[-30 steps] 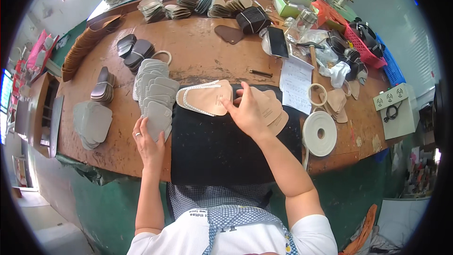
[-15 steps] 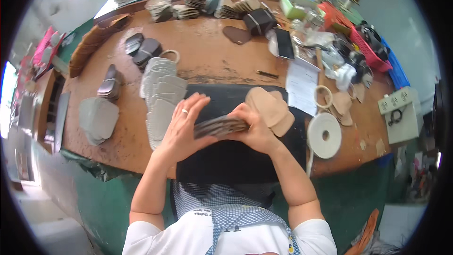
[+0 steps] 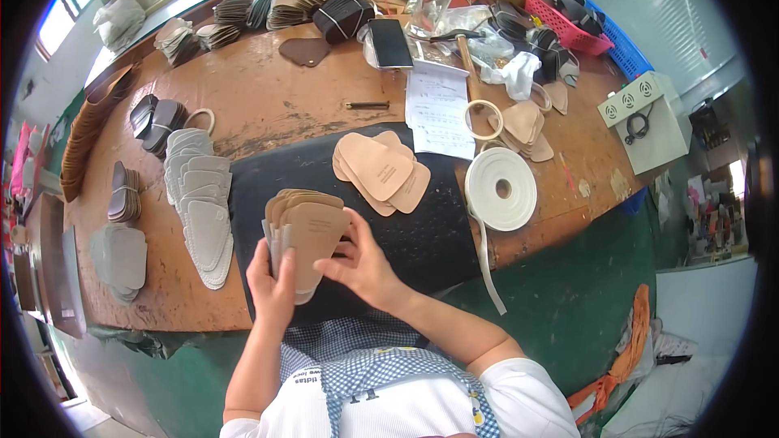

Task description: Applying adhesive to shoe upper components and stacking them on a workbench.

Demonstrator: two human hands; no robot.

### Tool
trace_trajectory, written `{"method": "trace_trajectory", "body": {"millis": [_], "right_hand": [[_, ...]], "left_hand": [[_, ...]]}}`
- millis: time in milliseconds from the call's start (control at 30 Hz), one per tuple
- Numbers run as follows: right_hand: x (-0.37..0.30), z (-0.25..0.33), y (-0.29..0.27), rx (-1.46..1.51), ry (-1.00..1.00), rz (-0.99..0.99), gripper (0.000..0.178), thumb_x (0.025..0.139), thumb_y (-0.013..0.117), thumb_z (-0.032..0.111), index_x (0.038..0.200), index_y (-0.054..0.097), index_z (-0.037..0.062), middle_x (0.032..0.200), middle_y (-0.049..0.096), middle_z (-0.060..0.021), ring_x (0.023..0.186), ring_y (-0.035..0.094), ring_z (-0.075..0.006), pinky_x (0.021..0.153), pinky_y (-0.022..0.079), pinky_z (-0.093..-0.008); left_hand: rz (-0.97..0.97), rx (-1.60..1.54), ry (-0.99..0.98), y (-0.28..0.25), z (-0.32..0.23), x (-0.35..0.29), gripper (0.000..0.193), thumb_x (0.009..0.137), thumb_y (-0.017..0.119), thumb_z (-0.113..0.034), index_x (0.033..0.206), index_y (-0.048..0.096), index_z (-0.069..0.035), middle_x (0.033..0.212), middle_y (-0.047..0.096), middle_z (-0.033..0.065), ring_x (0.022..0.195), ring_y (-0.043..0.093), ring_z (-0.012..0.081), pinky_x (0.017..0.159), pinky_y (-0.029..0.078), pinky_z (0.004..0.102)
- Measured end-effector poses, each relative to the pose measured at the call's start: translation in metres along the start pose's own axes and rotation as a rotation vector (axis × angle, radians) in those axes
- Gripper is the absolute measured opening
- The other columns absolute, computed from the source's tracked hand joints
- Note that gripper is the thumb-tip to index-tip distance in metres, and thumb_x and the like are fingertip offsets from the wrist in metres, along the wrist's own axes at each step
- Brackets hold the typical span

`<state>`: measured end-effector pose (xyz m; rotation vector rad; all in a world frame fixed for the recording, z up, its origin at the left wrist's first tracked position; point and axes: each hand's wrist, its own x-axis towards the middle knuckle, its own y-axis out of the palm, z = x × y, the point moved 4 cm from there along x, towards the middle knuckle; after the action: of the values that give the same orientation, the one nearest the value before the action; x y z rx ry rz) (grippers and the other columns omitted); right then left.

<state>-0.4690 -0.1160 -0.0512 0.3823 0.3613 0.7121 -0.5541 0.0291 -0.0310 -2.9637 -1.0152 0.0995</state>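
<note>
A fanned stack of tan leather pieces, with paler grey pieces showing at its left side and bottom, is held up over the black mat. My left hand is closed on its lower left, thumb in front. On its right edge, my right hand grips with the thumb on the front face and the fingers bent at the side. Just beyond lies a loose pile of tan leather pieces on the mat. To the left runs an overlapping row of light grey pieces.
A white tape roll stands at the mat's right, its loose end hanging over the table edge. Written paper, a masking-tape ring, a pen and a phone lie beyond. Several bundled stacks line the back; a pink basket stands back right.
The stack has gone from edge-on to face-up, its pieces fanned, and sits lower and nearer me. Both hands have shifted with it. The whole view has swung toward the right.
</note>
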Motion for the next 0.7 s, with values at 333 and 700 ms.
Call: {"method": "trace_trajectory", "body": {"millis": [333,700], "right_hand": [[0.007,0.015,-0.013,0.087,0.018,0.099,0.077,0.088,0.073,0.018,0.151,0.031,0.0021,0.138,0.052,-0.0136,0.125,0.058,-0.0232,0.108,0.047,-0.04],[0.021,0.016,-0.011,0.152,0.12,0.326,0.089,0.083,0.076,0.019,0.157,0.028,0.0036,0.14,0.049,-0.0074,0.131,0.049,-0.0167,0.112,0.038,-0.0329]], "left_hand": [[0.43,0.066,0.087,0.03,-0.027,-0.008,0.056,0.09,0.074,-0.013,0.14,0.052,-0.004,0.141,0.054,0.013,0.126,0.057,0.023,0.108,0.047,0.0403],[0.256,0.057,0.059,0.024,-0.019,0.003,0.049,0.085,0.078,-0.008,0.128,0.057,-0.003,0.141,0.052,0.011,0.128,0.055,0.0211,0.106,0.048,0.0376]]}}
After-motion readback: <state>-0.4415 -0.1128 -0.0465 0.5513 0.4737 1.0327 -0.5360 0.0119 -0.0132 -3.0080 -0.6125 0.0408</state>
